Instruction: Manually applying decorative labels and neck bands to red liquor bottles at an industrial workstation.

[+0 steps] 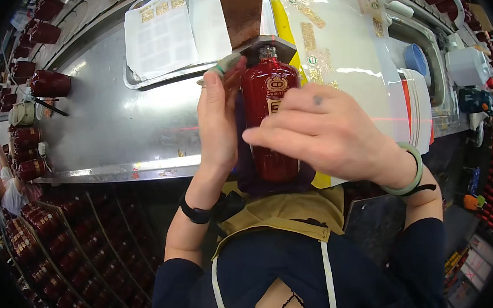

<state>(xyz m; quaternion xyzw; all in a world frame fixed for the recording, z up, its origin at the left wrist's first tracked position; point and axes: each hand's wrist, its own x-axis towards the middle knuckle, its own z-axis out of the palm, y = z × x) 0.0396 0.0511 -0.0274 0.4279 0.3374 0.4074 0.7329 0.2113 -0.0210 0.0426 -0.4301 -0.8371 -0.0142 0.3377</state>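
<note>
Over the red bottle [257, 98], the right hand [331, 127] half-curls.

The bottle [254, 108] bears a gold emblem [277, 84] above a line of gold lettering [277, 93]; under these, a pale label [274, 105] shows a dark mark, partly covered by the right hand [334, 127]. Gold strips [312, 37] on the pale sheet [353, 73] include round green marks [312, 60]. Gold print on the racked bottles [21, 236] is too small to read
</note>
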